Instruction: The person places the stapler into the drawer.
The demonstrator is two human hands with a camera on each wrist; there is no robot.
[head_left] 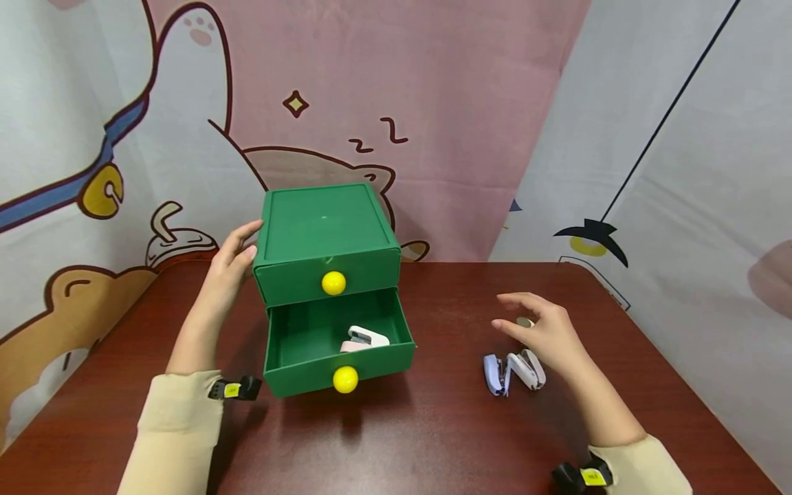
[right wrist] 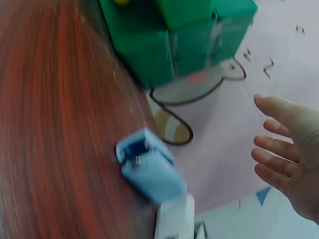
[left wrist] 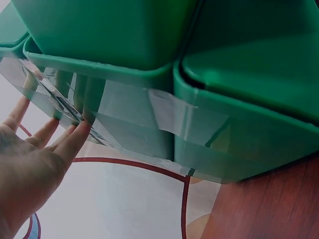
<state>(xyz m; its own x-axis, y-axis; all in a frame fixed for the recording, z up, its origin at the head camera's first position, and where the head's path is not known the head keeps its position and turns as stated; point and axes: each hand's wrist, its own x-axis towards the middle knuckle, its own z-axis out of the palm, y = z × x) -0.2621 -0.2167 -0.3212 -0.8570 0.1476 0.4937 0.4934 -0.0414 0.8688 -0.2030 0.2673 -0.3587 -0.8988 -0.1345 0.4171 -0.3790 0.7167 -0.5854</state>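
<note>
A green drawer unit point(head_left: 326, 223) stands on the table with its lower drawer point(head_left: 291, 337) pulled out. In that drawer lies a small white stapler point(head_left: 371, 337) with a pale pink part beside it, half hidden by the drawer front. My left hand point(head_left: 232, 258) rests on the unit's left side, its fingertips point(left wrist: 79, 127) against the clear side panel. Over the table to the right, my right hand point(head_left: 541, 330) is raised with thumb and fingers apart, holding nothing. Just below it are a light blue stapler point(head_left: 495, 375) and a whitish stapler point(head_left: 523, 371), close together.
Yellow round knobs sit on the upper drawer point(head_left: 272, 285) and the lower one. The upper drawer is closed. A cartoon-print curtain point(head_left: 445, 137) hangs behind the dark red wooden table point(head_left: 433, 440). The table's right edge runs beyond my right hand.
</note>
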